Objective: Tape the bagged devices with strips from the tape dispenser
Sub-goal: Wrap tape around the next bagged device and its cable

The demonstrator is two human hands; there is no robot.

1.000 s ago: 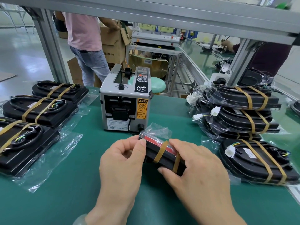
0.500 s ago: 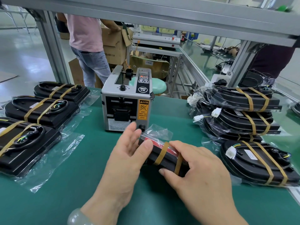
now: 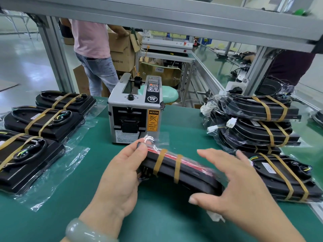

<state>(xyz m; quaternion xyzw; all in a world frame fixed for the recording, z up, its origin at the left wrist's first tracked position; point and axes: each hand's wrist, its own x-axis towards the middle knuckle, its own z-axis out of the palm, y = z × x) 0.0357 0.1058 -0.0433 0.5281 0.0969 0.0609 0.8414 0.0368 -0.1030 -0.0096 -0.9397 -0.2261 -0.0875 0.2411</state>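
The left hand is gripping the left end of the bagged device, which is standing on edge on the desk before the tape dispenser. The right hand is spreading open at its other end. Two strips are wrapping it, so it probably needs setting aside next.

Bare mat (bagged devices flanking, dispenser ahead)

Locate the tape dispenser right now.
Head view, centre: the tape dispenser stands on the green table behind the bagged device the left hand grips, between the left row and the right stack of taped devices.
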